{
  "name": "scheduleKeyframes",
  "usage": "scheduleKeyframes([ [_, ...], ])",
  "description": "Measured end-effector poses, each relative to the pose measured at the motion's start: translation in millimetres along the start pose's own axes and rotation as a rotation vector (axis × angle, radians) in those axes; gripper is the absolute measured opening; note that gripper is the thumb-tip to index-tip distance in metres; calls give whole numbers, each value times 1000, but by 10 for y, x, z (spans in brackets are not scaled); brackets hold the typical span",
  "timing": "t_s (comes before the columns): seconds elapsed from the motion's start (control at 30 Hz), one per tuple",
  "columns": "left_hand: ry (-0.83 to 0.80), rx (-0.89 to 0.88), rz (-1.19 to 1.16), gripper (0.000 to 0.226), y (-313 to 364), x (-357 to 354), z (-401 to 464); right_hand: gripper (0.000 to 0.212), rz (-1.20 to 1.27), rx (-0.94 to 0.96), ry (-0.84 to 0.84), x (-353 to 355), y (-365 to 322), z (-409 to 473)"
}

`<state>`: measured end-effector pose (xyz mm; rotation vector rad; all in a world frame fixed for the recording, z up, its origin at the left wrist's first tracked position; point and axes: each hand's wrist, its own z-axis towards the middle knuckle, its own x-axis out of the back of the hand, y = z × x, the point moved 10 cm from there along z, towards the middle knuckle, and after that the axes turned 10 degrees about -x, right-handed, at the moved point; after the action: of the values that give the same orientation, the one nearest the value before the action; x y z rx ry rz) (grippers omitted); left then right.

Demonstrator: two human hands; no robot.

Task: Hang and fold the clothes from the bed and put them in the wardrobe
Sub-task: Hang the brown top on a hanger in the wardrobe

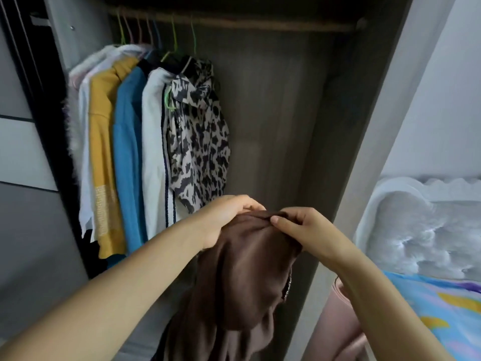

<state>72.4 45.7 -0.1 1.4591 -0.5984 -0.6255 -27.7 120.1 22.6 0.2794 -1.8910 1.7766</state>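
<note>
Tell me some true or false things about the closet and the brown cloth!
1. Both hands hold the brown garment. True: the left hand and the right hand grip its top edge.
2. The leopard-print garment hangs rightmost on the rail. True.
3. The blue garment lies on the bed. False: it hangs in the wardrobe.
4. The rail is full of clothes. False: its right part is bare.
</note>
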Motion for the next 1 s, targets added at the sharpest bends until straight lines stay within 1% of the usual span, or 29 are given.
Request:
scheduleKeyframes([
  [0.1,-151,-72,41,24,109,-39,122,22,-9,57,-11,78,-59,145],
  [0.2,-184,-128,58,23,175,40,178,38,62,18,-42,95,-35,262],
  [0.27,-180,-199,176,23,233,121,250,43,13,-9,3,96,-10,348],
  [0.33,-181,-274,277,22,302,167,330,39,-156,-25,45,68,6,433],
  [0.4,-220,-305,286,17,346,195,414,30,-333,-61,65,31,22,551],
  [0.47,-283,-281,303,16,335,247,495,23,-378,-110,101,26,27,645],
  [0.53,-351,-246,367,17,306,317,577,25,-288,-136,147,49,-18,696],
  [0.63,-434,-215,473,13,350,459,651,33,-29,-125,189,67,-180,743],
  [0.73,-535,-252,541,20,469,545,681,33,156,-110,191,45,-376,793],
  [0.8,-590,-285,540,18,540,643,732,34,223,-90,228,50,-523,822],
  [0.9,-675,-275,517,20,500,745,777,36,303,-3,303,120,-687,779],
  [0.97,-780,-267,479,29,373,772,750,40,348,36,394,175,-698,728],
  [1.0,-805,-267,419,36,314,778,737,41,361,44,435,193,-683,702],
])
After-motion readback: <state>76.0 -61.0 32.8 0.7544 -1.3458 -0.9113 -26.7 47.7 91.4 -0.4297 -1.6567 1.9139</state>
